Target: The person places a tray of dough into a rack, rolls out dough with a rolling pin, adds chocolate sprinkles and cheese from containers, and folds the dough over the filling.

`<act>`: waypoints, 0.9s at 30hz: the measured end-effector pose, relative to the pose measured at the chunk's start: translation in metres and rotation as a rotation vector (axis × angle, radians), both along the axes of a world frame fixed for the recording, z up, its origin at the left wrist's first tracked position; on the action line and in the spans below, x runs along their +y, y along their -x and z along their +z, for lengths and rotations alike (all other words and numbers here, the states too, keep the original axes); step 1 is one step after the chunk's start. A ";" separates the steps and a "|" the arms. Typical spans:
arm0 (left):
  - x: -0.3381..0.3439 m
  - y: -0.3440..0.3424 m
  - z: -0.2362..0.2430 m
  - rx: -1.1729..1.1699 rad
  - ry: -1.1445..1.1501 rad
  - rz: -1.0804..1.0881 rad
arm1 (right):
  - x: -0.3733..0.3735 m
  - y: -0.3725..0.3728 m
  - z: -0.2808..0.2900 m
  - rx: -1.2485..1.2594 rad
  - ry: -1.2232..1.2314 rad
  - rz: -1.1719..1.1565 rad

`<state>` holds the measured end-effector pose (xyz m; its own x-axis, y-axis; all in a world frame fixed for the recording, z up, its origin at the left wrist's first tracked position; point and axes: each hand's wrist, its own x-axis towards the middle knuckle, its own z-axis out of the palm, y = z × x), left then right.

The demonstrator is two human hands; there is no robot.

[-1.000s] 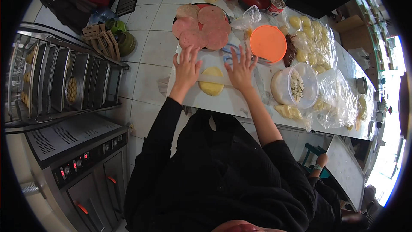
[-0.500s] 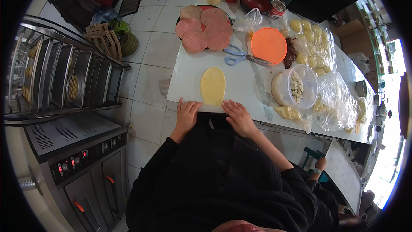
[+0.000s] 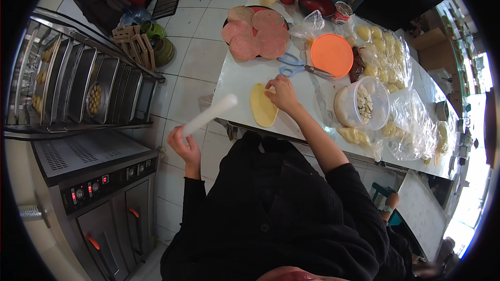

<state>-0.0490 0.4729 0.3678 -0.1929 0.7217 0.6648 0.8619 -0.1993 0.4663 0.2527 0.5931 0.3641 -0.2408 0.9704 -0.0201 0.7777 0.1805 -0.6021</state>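
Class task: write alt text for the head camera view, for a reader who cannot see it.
Seen from above, a person's right hand touches a flattened oval of yellow dough on a white table, while the left hand holds a white rolling pin off to the side. Beyond lie blue-handled scissors, an orange lid and a plate of pink sliced meat.

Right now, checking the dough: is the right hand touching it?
Touching. The head view shows the right hand with fingertips on the dough at its upper edge.
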 end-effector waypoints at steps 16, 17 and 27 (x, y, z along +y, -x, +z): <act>-0.008 0.017 0.015 -0.204 -0.083 0.165 | -0.015 -0.025 0.094 0.551 0.479 0.315; -0.006 0.016 0.016 -0.203 -0.081 0.164 | -0.015 -0.025 0.098 0.552 0.481 0.315; 0.004 0.008 0.015 -0.178 -0.050 0.133 | -0.013 -0.022 0.149 0.498 0.268 0.254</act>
<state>-0.0568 0.4770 0.3832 -0.4015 0.6492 0.6460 0.7872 -0.1159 0.6057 0.2748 0.5796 0.5129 -0.5069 0.8582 -0.0807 0.3440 0.1155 -0.9318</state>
